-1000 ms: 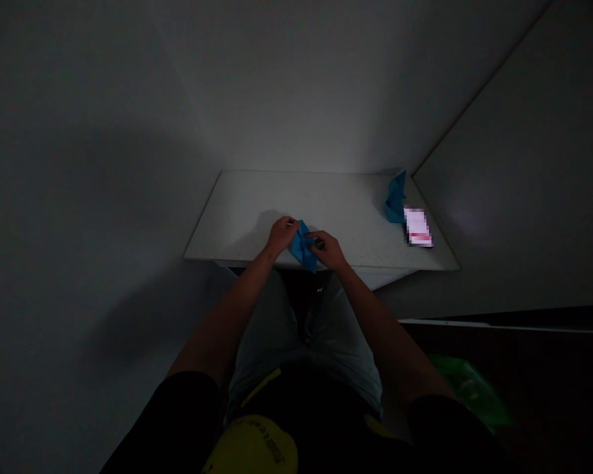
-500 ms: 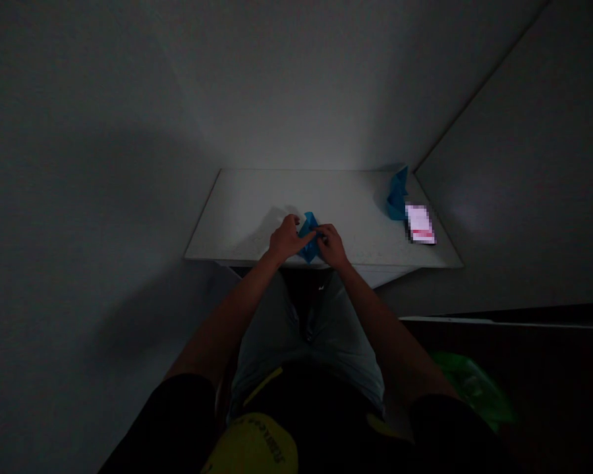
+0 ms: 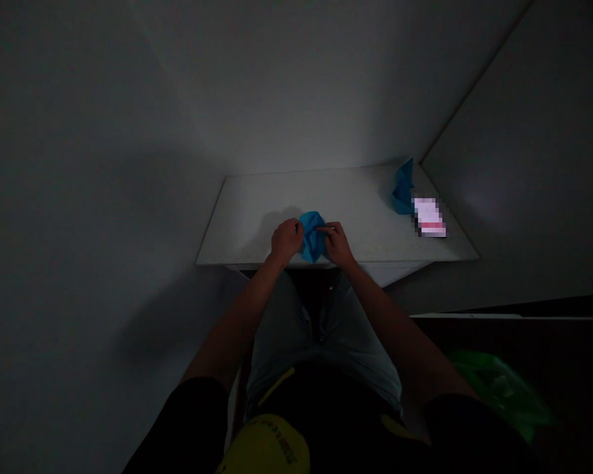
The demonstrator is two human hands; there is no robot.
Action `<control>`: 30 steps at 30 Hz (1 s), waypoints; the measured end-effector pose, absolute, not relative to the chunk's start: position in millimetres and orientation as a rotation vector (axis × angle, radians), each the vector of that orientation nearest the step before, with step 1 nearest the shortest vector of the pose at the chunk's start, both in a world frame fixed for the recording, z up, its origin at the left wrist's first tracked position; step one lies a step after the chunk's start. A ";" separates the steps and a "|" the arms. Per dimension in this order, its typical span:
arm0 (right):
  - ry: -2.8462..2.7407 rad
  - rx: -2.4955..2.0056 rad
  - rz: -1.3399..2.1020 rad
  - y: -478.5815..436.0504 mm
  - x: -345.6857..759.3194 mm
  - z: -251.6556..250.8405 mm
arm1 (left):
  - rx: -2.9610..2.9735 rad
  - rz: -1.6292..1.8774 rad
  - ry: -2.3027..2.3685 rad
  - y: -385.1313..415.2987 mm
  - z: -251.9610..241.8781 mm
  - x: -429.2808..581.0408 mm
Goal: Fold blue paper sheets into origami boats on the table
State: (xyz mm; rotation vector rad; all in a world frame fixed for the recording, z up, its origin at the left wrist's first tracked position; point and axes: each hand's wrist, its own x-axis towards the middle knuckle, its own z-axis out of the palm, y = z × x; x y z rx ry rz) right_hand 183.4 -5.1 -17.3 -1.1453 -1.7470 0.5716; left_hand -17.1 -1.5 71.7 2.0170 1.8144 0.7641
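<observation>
At the 6 o'clock edge of the bench (image 3: 356, 197), the blue folded paper (image 3: 312, 236) sits between both hands. The left hand (image 3: 286, 240) pinches its 9 o'clock side with curled fingers and the right hand (image 3: 337, 243) its 3 o'clock side, seemingly bracing it against the surface. A second blue folded piece (image 3: 404, 187) stands at 2 o'clock, out of reach.

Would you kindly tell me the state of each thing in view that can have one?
blue paper: partly folded, held between both hands at the near edge of the table.
left hand: fingers closed on the paper's left side.
right hand: fingers pinching its right side.
folded blue shape: standing upright at the table's far right corner, untouched.
flat white item: lying flat beside that shape.
green bag: crumpled, on the floor at right.
</observation>
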 end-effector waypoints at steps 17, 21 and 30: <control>-1.434 -1.355 0.557 13.3 175.7 -24.6 | 2.135 0.682 1.365 -16.9 91.8 -1.6; -1.418 -1.334 0.584 12.3 172.5 -22.0 | 2.131 0.684 1.413 -17.1 91.2 -4.2; -1.114 -1.164 0.953 9.0 193.6 -17.4 | 1.984 0.680 1.760 -13.0 75.4 -23.9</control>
